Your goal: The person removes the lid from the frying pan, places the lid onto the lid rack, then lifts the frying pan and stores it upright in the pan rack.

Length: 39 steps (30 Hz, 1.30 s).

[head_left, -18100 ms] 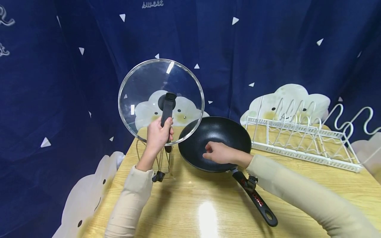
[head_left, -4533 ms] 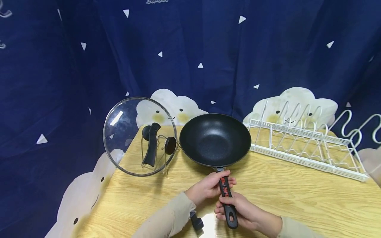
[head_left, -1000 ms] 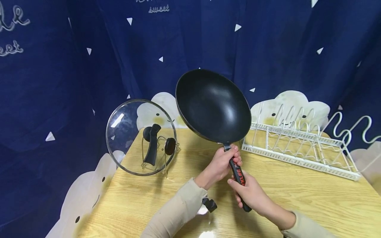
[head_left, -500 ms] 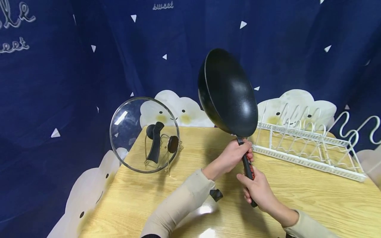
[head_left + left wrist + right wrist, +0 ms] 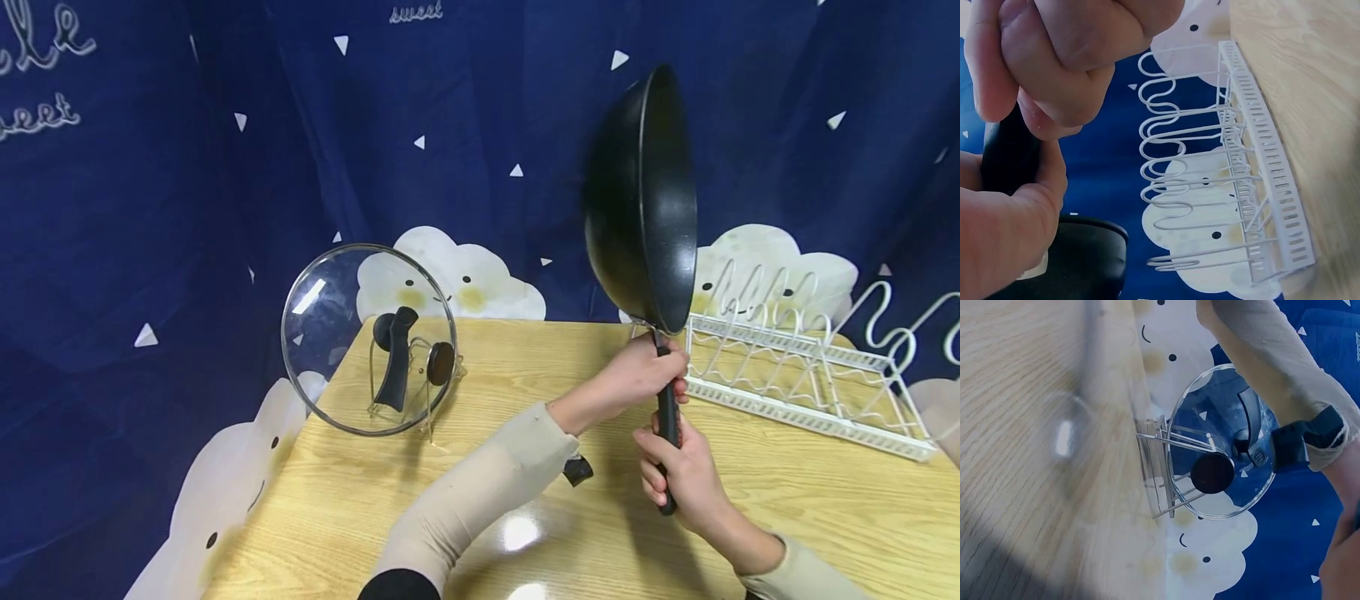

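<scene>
A black wok (image 5: 637, 200) is held up above the table, tipped on edge so that its hollow faces right. My left hand (image 5: 637, 371) grips its handle close to the pan. Lower down, my right hand (image 5: 686, 479) grips the same handle (image 5: 667, 412) near its end. In the left wrist view, fingers are curled round the black handle and part of the wok (image 5: 1088, 262) shows at the bottom. The white wire rack (image 5: 798, 412) stands just right of the raised wok; its wavy dividers also appear in the left wrist view.
A glass lid (image 5: 330, 392) with a black handle leans upright in a small wire stand (image 5: 429, 417) at the table's left side. The wooden table (image 5: 360, 508) carries everything. A dark blue curtain (image 5: 480, 83) with cloud shapes hangs behind.
Both hands have lifted the wok from the table, moved it right towards the white rack and turned it on edge. Earlier my left hand held the glass lid, which now stands in the wire stand.
</scene>
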{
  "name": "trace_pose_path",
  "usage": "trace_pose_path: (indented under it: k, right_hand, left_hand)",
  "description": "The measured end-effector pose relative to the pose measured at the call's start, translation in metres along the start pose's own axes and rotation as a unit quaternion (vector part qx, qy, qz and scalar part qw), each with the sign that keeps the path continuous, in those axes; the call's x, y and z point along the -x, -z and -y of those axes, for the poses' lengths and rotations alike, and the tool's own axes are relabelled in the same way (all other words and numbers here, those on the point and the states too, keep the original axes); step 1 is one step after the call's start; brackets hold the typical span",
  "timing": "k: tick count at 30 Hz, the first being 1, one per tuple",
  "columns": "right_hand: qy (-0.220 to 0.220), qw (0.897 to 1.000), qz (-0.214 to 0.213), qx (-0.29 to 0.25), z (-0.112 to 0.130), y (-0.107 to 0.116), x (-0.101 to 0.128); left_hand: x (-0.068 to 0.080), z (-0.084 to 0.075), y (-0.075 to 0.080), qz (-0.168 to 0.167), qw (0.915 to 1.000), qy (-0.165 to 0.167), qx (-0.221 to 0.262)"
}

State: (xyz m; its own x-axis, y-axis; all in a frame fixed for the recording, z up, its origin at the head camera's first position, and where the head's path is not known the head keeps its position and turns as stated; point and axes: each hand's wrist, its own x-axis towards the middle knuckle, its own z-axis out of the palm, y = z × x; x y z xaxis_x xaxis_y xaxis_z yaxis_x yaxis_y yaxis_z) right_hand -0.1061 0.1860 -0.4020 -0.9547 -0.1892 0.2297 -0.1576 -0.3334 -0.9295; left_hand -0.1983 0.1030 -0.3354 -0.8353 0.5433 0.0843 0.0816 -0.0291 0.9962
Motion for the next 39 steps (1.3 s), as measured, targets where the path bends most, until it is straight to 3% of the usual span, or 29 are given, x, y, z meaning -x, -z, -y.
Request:
trace_pose_path:
  k: [6,12,20,26,29,34,39]
  right_hand:
    - [0.044,0.996,0.046,-0.065,-0.001,0.011,0.001]
    - [0.065,0.984,0.093,-0.136,0.002,0.018,0.002]
    - [0.064,0.964,0.12,-0.228,0.007,0.026,0.007]
    - [0.08,0.937,0.174,-0.293,0.005,0.034,0.007]
    - [0.077,0.925,0.195,-0.318,0.003,0.038,0.008]
    - [0.071,0.914,0.211,-0.339,0.001,0.044,0.011]
    - [0.075,0.91,0.217,-0.344,-0.001,0.049,0.013]
  left_hand:
    - [-0.006,-0.005,-0.009,0.015,0.9992,-0.009,-0.037]
    - [-0.012,-0.01,-0.021,0.013,0.9983,0.006,-0.056]
    - [-0.019,-0.013,-0.037,0.021,0.9947,0.013,-0.099]
    - [-0.023,-0.011,-0.04,0.04,0.9908,0.019,-0.128]
    - [-0.026,-0.007,-0.04,0.056,0.9926,0.025,-0.104]
    - [-0.03,0.001,-0.041,0.088,0.9952,0.042,-0.013]
    - [-0.033,0.007,-0.042,0.113,0.9926,0.044,-0.007]
